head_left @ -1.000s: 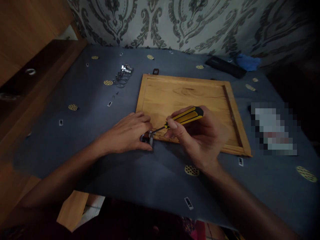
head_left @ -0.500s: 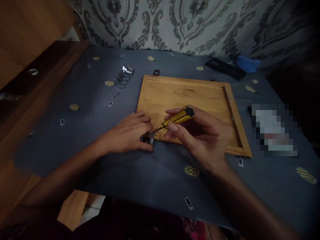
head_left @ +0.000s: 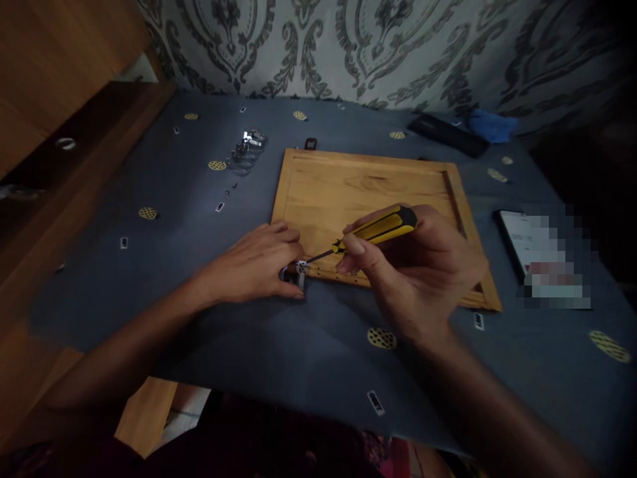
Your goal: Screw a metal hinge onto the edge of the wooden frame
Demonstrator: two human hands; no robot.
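Right hand (head_left: 413,265) gripping screwdriver (head_left: 371,232), left hand (head_left: 259,262) pinching hinge (head_left: 297,273) on wooden panel (head_left: 368,192)

text: none legible | phone screen (head_left: 520,242) — blurred | cloth tags (head_left: 375,403) — too small

Screwdriver (head_left: 375,229): yellow-and-black striped handle. Wooden panel (head_left: 368,192): honey-yellow grain. Cloth (head_left: 199,219): dark grey-blue with yellow dotted ovals; wallpaper (head_left: 348,46): grey damask.
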